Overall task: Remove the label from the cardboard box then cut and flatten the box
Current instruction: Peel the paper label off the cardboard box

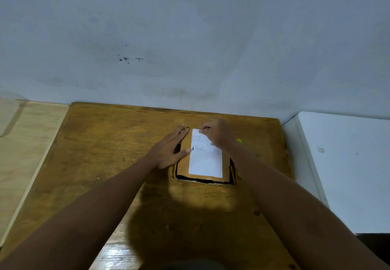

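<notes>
A small brown cardboard box (pixel 183 169) lies on the wooden table (pixel 101 153), near the far edge. A white printed label (pixel 205 162) covers most of its top. My left hand (pixel 168 149) rests flat on the box's left side, fingers spread, thumb touching the label's left edge. My right hand (pixel 217 132) is at the label's far edge with fingertips pinched at the top corner; whether the corner is lifted is hard to tell. A small yellow-green object (pixel 239 141) peeks out behind my right wrist.
A grey wall (pixel 190 37) rises directly behind the table. A pale wooden surface (pixel 23 143) adjoins on the left, and a white surface (pixel 348 164) stands to the right. My shadow falls on the table's near part.
</notes>
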